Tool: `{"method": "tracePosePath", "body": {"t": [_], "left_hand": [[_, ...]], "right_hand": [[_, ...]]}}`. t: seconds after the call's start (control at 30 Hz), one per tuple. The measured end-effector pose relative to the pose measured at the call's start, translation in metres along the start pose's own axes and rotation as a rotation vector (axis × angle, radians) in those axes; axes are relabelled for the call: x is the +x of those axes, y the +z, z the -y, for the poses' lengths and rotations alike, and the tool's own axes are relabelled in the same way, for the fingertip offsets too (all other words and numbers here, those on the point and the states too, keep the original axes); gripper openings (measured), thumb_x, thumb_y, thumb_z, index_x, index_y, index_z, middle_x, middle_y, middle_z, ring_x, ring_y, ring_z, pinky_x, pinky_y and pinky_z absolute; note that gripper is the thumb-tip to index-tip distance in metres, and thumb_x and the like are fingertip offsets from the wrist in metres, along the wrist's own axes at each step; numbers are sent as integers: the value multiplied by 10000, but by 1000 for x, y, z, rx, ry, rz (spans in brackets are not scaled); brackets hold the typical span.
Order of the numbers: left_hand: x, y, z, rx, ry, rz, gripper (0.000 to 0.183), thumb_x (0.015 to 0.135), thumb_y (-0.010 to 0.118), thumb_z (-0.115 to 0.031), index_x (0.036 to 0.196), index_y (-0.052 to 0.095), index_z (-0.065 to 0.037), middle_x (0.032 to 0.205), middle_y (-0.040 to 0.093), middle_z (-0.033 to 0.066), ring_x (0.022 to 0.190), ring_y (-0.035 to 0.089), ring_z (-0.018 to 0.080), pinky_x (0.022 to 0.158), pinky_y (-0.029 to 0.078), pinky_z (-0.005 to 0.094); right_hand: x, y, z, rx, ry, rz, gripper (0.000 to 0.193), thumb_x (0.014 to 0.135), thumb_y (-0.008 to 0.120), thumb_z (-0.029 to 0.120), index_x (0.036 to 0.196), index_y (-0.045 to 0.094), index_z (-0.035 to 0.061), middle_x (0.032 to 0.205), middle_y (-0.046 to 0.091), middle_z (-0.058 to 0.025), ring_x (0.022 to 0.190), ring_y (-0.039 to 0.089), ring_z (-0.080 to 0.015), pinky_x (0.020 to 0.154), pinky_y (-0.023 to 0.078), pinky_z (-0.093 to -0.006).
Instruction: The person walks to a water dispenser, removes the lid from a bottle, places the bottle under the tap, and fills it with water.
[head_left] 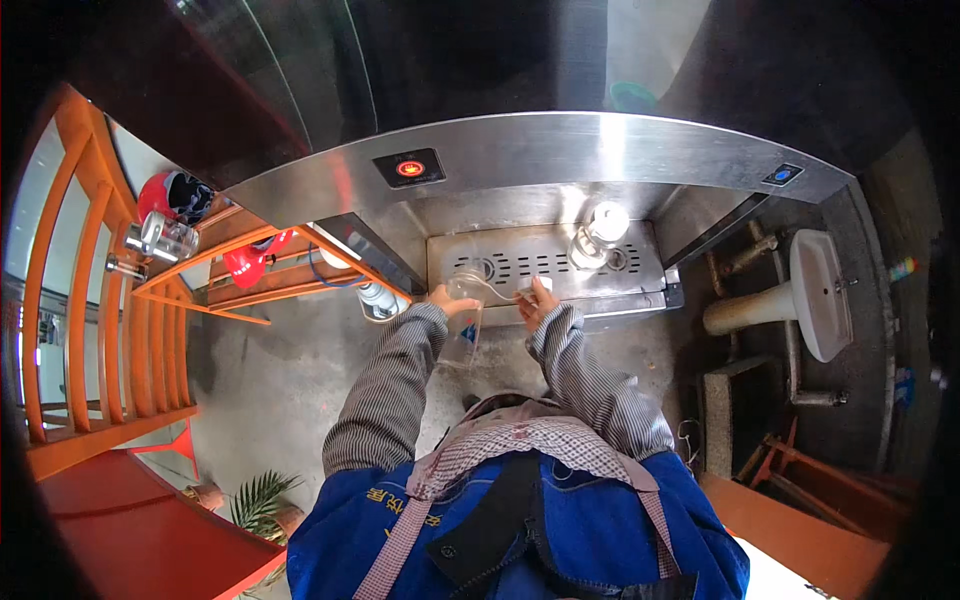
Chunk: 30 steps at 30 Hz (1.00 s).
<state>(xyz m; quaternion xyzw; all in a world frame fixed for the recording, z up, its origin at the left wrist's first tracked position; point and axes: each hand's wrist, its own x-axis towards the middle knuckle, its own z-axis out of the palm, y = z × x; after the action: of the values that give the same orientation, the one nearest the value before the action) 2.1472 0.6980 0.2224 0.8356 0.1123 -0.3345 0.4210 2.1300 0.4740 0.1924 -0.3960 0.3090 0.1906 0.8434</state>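
Note:
My left hand (449,301) is closed round a clear plastic bottle (461,342) with a small blue mark on its side. The bottle is over the front edge of a steel drip tray (545,297). Close by on the right, my right hand (541,305) grips a small white cap (534,288) between its fingers. A thin pale strap (500,293) runs from the cap toward the bottle's top. Farther back on the tray, toward its right, stands a shiny, glare-lit flask (592,246), with neither hand on it.
A steel water dispenser (520,150) spans the front, with a lit red button (410,169) and a blue one (783,175). At left, an orange rack (215,290) holds red helmets (245,265) and a glass jar (168,237). A white washbasin (822,295) is at right.

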Motion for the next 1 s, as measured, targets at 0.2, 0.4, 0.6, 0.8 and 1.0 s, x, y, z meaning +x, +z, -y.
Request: {"method": "tracePosePath", "body": {"t": [0.2,0.4,0.6,0.8,1.0], "left_hand": [[-1,-2,-7,-61,57,-98,891,552,746,-418,1214,342,22,1176,473,192,1074,474,275,918,360,314],[-13,-8,-43,32,345,-385,879,523,787,-325,1205,304,-53,1158,485,170,1099,461,285,925,364,350],[3,3,-48,-232,525,-593,830,517,793,-136,1181,297,-90,1133,494,121,1074,478,251,920,367,338],[1,21,-61,-294,558,-631,877,510,781,-74,1230,281,-31,1222,405,144,1167,381,235,970,313,319],[-46,14,-55,-95,547,-754,743,658,609,-20,1295,228,-7,1302,327,179,1210,306,326,1009,249,351]], "right_hand": [[-11,14,17,71,-23,-12,298,824,534,384,917,513,101,856,572,-53,791,509,-165,751,364,-312],[-46,37,63,108,-177,169,260,824,547,348,905,484,110,872,564,-42,781,523,-162,738,393,-322],[-72,63,71,90,-260,168,245,828,560,273,903,419,88,851,512,-44,844,570,-198,752,451,-350],[-66,49,67,84,-267,158,243,817,580,235,911,417,81,894,521,-60,848,563,-206,754,457,-352],[-62,46,68,62,-249,135,215,830,557,231,902,424,77,872,518,-60,844,550,-203,774,440,-358]]}}
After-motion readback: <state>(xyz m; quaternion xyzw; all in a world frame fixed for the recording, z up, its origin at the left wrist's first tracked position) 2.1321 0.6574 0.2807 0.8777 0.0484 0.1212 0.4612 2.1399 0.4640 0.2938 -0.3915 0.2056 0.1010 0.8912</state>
